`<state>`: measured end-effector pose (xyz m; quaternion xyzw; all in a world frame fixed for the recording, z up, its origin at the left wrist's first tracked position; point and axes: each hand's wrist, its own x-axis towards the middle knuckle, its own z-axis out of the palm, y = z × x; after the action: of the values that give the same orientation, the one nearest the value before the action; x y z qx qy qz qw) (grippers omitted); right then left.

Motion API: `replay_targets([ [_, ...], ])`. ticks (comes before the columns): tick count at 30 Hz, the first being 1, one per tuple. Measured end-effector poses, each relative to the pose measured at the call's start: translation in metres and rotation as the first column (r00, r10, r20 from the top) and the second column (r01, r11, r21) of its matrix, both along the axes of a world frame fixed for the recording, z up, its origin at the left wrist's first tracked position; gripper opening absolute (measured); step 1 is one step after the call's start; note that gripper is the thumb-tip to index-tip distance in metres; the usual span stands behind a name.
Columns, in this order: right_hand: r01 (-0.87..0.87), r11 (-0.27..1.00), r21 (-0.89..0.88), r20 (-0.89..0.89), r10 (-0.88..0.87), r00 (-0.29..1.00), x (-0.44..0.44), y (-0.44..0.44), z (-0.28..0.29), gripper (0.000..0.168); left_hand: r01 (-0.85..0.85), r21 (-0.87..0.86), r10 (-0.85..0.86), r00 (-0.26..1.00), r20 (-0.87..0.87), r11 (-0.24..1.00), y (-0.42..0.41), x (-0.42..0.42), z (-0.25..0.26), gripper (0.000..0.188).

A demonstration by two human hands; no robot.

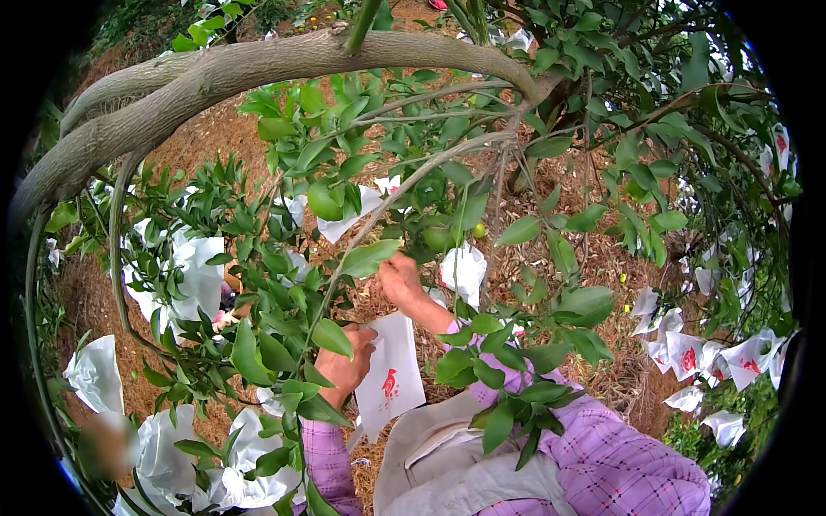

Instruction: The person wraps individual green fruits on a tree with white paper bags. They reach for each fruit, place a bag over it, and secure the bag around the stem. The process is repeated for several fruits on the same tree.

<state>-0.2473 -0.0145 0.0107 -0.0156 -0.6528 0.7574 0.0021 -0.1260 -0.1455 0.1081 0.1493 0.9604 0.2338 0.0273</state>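
Note:
My left hand (pixel 346 364) is closed on the upper edge of a white paper fruit bag (pixel 389 380) with a red print, which hangs in front of my apron. Above and to the right, my right hand (pixel 401 280) is raised among the leaves with its fingers curled; leaves hide part of the fingertips, and whether they hold anything is unclear. Close above that hand hangs a green citrus fruit (pixel 437 238). A larger green fruit (pixel 324 201) hangs further up and left, beside a white bag (pixel 348 216). Another white bag (pixel 463 274) hangs just right of my right hand.
A thick bare branch (pixel 258 61) arches across the top, and a thinner branch (pixel 381 209) slants down near my hands. More white bags hang at the left (pixel 197 277) and right (pixel 684 355) among leaves. Dry brown litter (pixel 600 361) covers the ground below.

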Motion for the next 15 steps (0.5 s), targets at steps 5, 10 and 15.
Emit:
replay_targets([
  [5, 0.421, 0.68, 0.6, -0.03, -0.506, 0.862, -0.036, 0.053, -0.075, 0.021, 0.031, 0.163, -0.053, 0.99, 0.13, 0.986, -0.001, -0.026, 0.001, 0.017],
  [10, 0.475, 0.62, 0.625, -0.269, -0.401, 0.876, -0.039, 0.116, -0.066, 0.036, 0.193, 0.288, -0.226, 0.97, 0.086, 0.938, -0.014, -0.044, -0.044, 0.012],
  [15, 0.031, 0.992, 0.124, -0.112, -0.018, 0.994, -0.023, 0.125, -0.012, 0.059, 0.289, 0.293, -0.326, 0.942, 0.085, 0.911, 0.0, -0.067, -0.034, 0.012],
])
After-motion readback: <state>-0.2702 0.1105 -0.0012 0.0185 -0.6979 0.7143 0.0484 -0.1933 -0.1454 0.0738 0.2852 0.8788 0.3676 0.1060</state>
